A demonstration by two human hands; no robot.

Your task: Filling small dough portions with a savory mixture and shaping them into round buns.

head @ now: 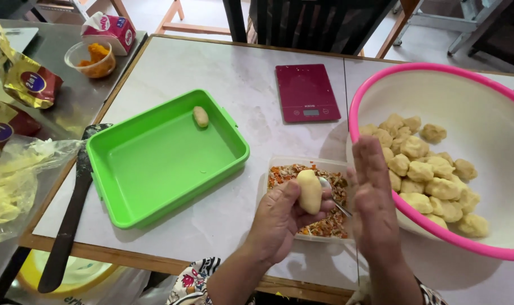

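I see my left hand [279, 217] pinching an oblong dough piece [310, 191] over the filling container [285, 164]; right hand [372, 192] spread flat. Green tray [155, 197] at 9 o'clock, bare tabletop [240, 73] between.

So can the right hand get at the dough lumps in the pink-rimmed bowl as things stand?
Probably yes. The right hand is empty and open right at the bowl's near rim, and the dough lumps lie uncovered just beyond it.

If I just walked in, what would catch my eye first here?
Probably the big pink-rimmed basin on the right, piled with pale dough lumps. Next, the bright green plastic tray in the middle holding one shaped piece. In front, the left hand holds an oval dough roll.
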